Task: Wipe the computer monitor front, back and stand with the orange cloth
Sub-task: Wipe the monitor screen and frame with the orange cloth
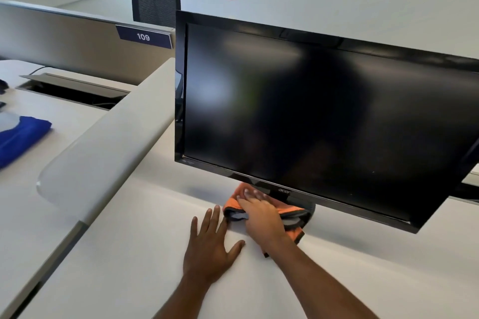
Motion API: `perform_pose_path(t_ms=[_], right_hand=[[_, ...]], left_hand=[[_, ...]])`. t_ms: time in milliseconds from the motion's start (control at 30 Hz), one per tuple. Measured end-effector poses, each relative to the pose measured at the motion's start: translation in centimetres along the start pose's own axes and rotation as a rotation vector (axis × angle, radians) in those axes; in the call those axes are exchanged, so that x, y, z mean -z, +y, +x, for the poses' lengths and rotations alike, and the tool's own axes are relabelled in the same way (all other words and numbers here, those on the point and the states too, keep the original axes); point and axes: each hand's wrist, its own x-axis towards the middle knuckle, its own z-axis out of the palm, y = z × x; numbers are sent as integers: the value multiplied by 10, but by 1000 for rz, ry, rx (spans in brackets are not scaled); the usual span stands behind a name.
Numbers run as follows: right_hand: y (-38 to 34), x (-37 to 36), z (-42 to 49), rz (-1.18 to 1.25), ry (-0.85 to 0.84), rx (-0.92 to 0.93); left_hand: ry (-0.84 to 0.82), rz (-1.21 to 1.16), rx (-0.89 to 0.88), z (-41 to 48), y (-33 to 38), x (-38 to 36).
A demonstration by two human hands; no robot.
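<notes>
A black computer monitor (311,116) with a dark, switched-off screen stands on the white desk (129,254), tilted in the view. Under its lower bezel the orange cloth (291,211), with grey patches and a dark edge, is bunched over the round black stand base (311,211). My right hand (259,215) lies on top of the cloth, fingers curled into it, pressing it onto the base. My left hand (211,243) rests flat on the desk just left of the cloth, fingers spread, holding nothing. Most of the stand is hidden by the cloth and the screen.
A rounded white divider panel (108,142) runs along the desk's left side. Beyond it a blue cloth (18,137) lies on the neighbouring desk, near an open cable tray (72,88). A grey partition carries a "109" sign (143,37). A black chair back (155,4) stands behind.
</notes>
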Motion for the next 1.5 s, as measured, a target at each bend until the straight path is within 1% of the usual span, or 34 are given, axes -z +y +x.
perform_pose_path(t_ms=[67, 133, 200, 267, 333, 500, 567, 633, 700, 800, 867, 933, 1167, 1300, 1400, 1500], right_hand=[[13, 0, -13, 14, -10, -5], [37, 1, -33, 5, 10, -71], [66, 6, -57, -69, 11, -171], [88, 7, -78, -145, -24, -251], [96, 3, -85, -177, -47, -270], [72, -10, -63, -159, 37, -195], [52, -9, -46, -154, 46, -129], [29, -6, -27, -58, 64, -35], [10, -3, -12, -9, 27, 29], [4, 0, -6, 7, -2, 32], [15, 1, -14, 18, -50, 29], [33, 1, -27, 19, -77, -13], [88, 7, -80, 6, -52, -266], [74, 2, -82, -7, 9, -383], [47, -3, -70, -2, 56, -348], [29, -3, -52, -41, 34, -246]], left_hand=[[-2, -12, 1, -1, -1, 0], [-9, -26, 3, -2, -2, 0], [-16, -28, 2, -2, -3, 1], [-20, -27, 5, -1, -2, 0], [-26, -33, 9, -1, -1, 0], [-23, -22, 9, -1, 0, 0], [-13, -18, 7, -1, 0, 0], [-9, -21, 8, -2, 1, 0], [-9, -25, 16, -2, 2, 0], [-8, -28, 20, -1, 1, 3], [-11, -25, 18, -1, 1, 3], [-18, -25, 23, -2, 0, 2], [-11, -1, 31, -3, 1, 2], [-34, 0, 35, -1, 2, 1], [-42, -1, 31, -1, 1, 0], [-36, -4, 30, -1, 1, -1]])
